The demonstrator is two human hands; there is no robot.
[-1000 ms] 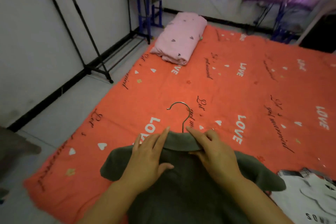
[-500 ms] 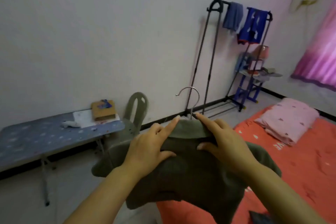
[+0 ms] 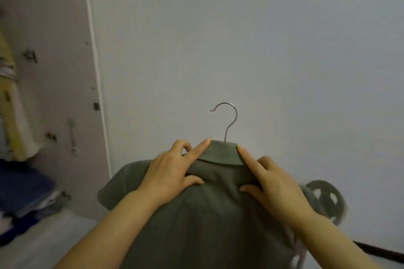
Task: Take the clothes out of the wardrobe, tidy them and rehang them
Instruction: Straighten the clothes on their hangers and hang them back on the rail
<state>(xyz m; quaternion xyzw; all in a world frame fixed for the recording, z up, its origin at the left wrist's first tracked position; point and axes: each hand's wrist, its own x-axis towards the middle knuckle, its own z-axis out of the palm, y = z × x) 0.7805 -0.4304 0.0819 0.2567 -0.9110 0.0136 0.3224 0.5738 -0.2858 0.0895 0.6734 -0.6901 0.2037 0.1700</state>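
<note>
Holding a green shirt (image 3: 203,220) up in the air, both hands clamp it at the shoulders, one on each side of the collar (image 3: 220,155). The left hand (image 3: 172,174) grips the left shoulder, thumb pressed on the front of the cloth, index finger stretched up along the collar's left edge, the other fingers curled behind. The right hand (image 3: 273,183) does the same on the other side, thumb on the cloth below the collar and index finger laid along the collar's right edge. The shirt hangs between and below the two grips, short sleeves sticking out to either side. From the top of the collar, midway between the two index fingertips, rises the metal hook of a hanger (image 3: 227,120), its open end to the left. Behind the right forearm a grey chair back (image 3: 328,199) shows, blurred. Further off is a plain wall (image 3: 262,39). At the left edge stands an open wardrobe (image 3: 54,72) with blurred clothes (image 3: 13,105) hanging inside and dark folded ones below.
</note>
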